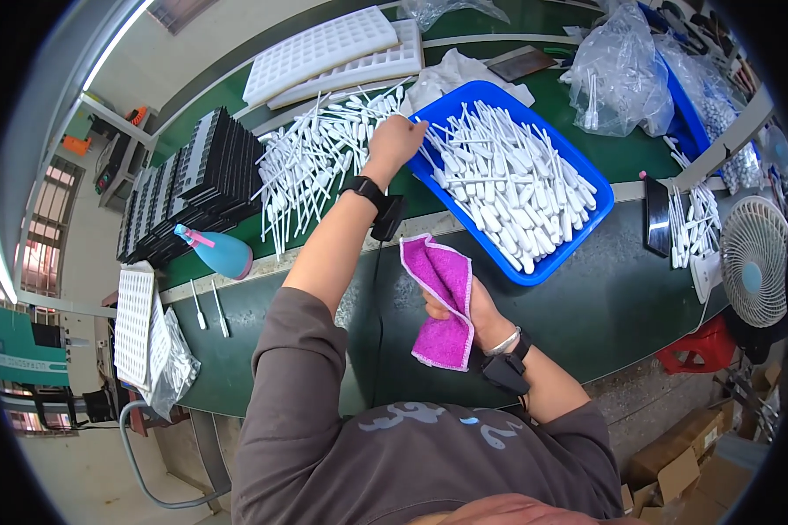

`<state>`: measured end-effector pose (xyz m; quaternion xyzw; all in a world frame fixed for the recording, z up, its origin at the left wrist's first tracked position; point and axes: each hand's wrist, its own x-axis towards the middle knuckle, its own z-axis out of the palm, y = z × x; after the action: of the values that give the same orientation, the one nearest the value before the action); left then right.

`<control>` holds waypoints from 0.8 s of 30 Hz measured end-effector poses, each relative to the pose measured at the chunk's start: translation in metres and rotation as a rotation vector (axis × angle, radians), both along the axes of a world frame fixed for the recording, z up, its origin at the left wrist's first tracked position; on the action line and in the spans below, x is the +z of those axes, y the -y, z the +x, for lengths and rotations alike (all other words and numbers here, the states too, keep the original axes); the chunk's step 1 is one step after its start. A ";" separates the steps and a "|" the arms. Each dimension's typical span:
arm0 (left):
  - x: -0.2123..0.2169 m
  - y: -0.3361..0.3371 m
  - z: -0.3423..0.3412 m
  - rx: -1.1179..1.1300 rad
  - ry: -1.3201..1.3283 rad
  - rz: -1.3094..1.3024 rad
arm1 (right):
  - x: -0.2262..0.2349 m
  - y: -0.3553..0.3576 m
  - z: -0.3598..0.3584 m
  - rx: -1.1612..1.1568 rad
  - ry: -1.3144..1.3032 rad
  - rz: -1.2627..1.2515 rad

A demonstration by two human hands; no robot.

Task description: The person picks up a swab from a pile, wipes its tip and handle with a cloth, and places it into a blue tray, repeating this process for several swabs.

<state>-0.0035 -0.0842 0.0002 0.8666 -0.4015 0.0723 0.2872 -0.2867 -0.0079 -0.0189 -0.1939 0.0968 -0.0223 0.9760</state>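
Head cam looking straight down: a long green worktop (604, 297) with a matte surface runs across the view. At its far edge sit white moulded grid trays (324, 48), and toward its left end a block of black ribbed trays (202, 179). Right of centre is a glossy blue plastic bin (578, 241), rectangular and heaped with thin white plastic droppers (508, 179). A second loose pile of droppers (311, 162) lies straight on the worktop just left of the bin.

Left arm is stretched way out, grey sleeve pushed up, black wristband on. The left hand (396, 140) is curled knuckles-up at the bin's near-left rim, fingers closed down among the droppers, though can't tell if it's actually got one. Right arm is bent in close, and the right hand (464, 308) is clenched on a fuzzy magenta cloth (442, 297) with pale stitched edging, held above the worktop's near edge.
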 end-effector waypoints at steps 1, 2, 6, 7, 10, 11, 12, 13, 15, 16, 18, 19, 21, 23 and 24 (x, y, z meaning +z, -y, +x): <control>-0.002 0.005 -0.003 0.001 -0.028 0.106 | -0.001 0.000 0.001 -0.010 -0.022 0.012; -0.002 0.007 -0.004 0.003 -0.056 0.211 | -0.002 0.000 0.002 -0.020 -0.044 0.024; 0.001 0.011 0.007 -0.033 -0.306 0.094 | -0.004 -0.004 0.006 -0.118 -0.080 -0.011; 0.002 0.009 0.006 -0.032 -0.306 0.093 | -0.002 -0.003 0.006 -0.117 -0.080 -0.011; 0.010 0.000 0.002 -0.014 -0.573 0.027 | 0.003 -0.001 0.007 -0.151 -0.182 0.020; 0.015 0.000 0.000 -0.015 -0.573 0.028 | 0.002 -0.002 0.008 -0.152 -0.182 0.020; 0.019 0.003 -0.005 -0.041 -0.521 0.094 | 0.001 -0.002 0.007 -0.139 -0.177 0.022; 0.022 0.006 -0.011 -0.068 -0.469 0.159 | -0.001 -0.002 0.006 -0.128 -0.173 0.024; 0.021 0.010 -0.017 -0.090 -0.415 0.217 | -0.002 -0.002 0.006 -0.110 -0.166 0.018; 0.016 0.010 -0.019 -0.093 -0.314 0.245 | -0.002 -0.003 0.007 -0.110 -0.148 0.025; 0.011 0.012 -0.021 -0.116 -0.110 0.309 | -0.003 -0.004 0.009 -0.126 -0.113 0.045; 0.011 0.012 -0.020 -0.116 -0.107 0.306 | -0.003 -0.003 0.010 -0.127 -0.110 0.043; 0.023 0.013 -0.031 -0.167 -0.257 0.412 | -0.006 0.002 0.007 -0.138 -0.127 0.047; 0.026 0.008 -0.033 -0.177 -0.329 0.467 | -0.006 0.001 0.007 -0.130 -0.132 0.051; 0.027 0.006 -0.035 -0.185 -0.370 0.460 | -0.006 -0.001 0.007 -0.131 -0.119 0.050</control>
<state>-0.0385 -0.0900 0.0272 0.8672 -0.4253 -0.2061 0.1571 -0.2801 -0.0073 -0.0253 -0.1636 0.1676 -0.0722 0.9695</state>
